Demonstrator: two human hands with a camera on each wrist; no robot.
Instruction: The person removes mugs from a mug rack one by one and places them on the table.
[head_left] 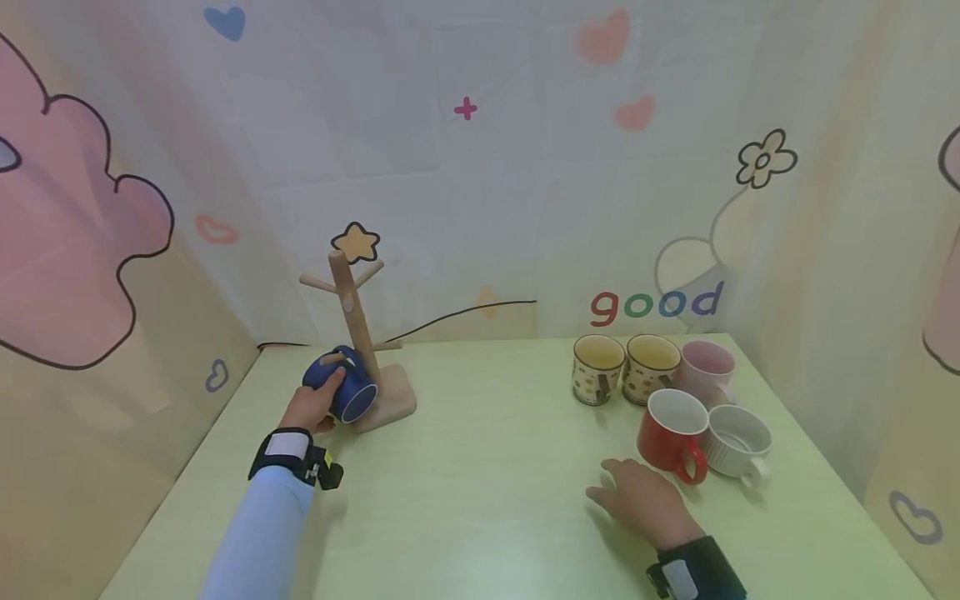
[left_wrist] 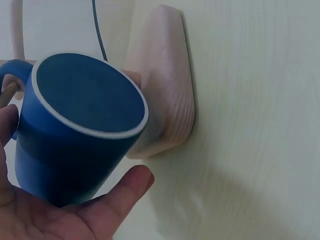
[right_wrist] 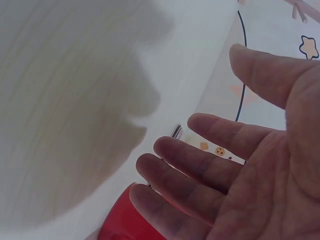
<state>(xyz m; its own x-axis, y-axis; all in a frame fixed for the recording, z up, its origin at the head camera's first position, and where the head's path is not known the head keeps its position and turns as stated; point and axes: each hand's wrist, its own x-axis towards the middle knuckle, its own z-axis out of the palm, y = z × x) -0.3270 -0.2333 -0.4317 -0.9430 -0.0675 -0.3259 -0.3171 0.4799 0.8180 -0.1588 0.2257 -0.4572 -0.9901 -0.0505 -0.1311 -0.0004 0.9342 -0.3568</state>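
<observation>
In the head view, my left hand holds a blue mug tilted on its side beside a wooden mug tree. The thumb lies over the mug near its handle, where a lower peg appears to pass through the loop. In the left wrist view, the mug's white-edged round end faces the camera, and one finger extends apart from it. My right hand hovers over the table with fingers spread, holding nothing. Nearest to it is a red mug, also partly visible in the right wrist view.
Two patterned cups with yellow insides, a pink mug and a white ribbed cup cluster with the red mug at the table's right. A printed curtain borders the table behind and at both sides.
</observation>
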